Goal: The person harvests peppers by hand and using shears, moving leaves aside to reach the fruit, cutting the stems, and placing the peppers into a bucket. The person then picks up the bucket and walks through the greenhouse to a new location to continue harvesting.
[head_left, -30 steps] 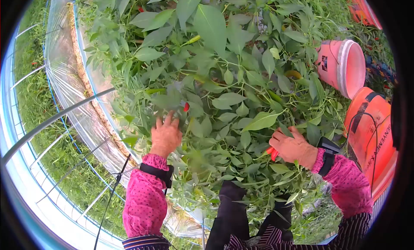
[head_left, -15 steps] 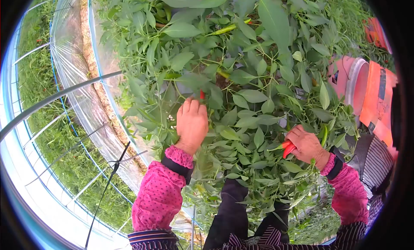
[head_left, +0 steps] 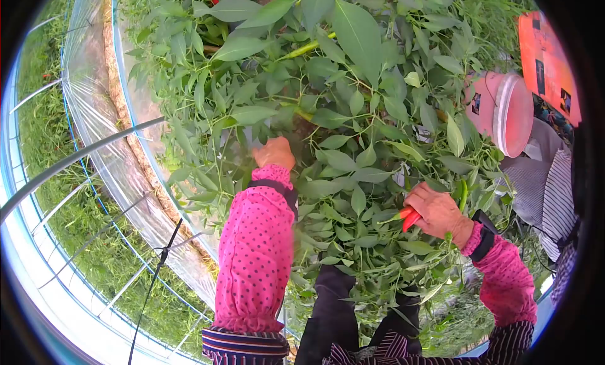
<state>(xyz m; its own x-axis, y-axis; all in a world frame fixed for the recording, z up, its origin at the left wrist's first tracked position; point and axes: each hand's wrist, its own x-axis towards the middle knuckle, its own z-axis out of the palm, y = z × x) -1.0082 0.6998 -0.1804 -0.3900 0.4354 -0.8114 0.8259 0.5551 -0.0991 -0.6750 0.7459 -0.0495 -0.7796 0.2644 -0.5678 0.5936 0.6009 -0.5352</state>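
My left hand (head_left: 275,153) reaches into the pepper plants (head_left: 353,176), and leaves cover its fingers, so what they touch is hidden. My right hand (head_left: 437,211) is closed around red chili peppers (head_left: 410,218) whose tips and green stem stick out on the left side. Next to that hand a green chili pepper (head_left: 464,195) hangs among the leaves. Farther up, a long yellow-green chili (head_left: 302,49) shows between large leaves.
A pink bucket (head_left: 498,110) lies tilted at the right, beside an orange container (head_left: 548,62) and striped fabric (head_left: 553,195). Grey hoops (head_left: 82,152), clear plastic sheeting (head_left: 123,138) and a black cord (head_left: 157,264) run along the left.
My left hand has pushed deeper into the foliage, and the red pepper by its fingertips is now out of sight. My right hand keeps its peppers. The view has shifted slightly.
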